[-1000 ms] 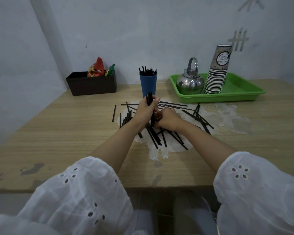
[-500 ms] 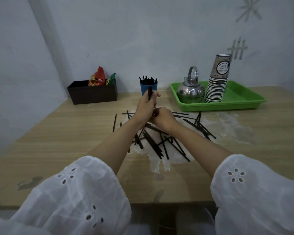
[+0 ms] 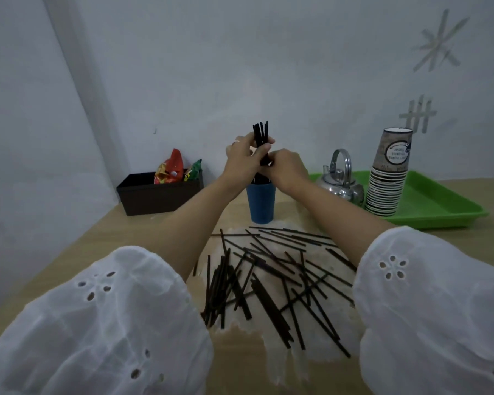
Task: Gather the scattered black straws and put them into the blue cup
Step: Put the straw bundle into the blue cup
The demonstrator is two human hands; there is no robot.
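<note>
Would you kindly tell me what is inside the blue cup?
Black straw ends show at the blue cup rim. The left hand and right hand, gripping a straw bundle above, hide the rest.

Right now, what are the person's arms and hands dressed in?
The left sleeve and right sleeve are loose, white, with flower-shaped eyelet holes; forearms below are bare. The left hand seems to wear a thin ring; the right hand shows none.

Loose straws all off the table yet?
No, many scattered black straws lie on the table before the blue cup, while the left hand and right hand hold one straw bundle.
</note>
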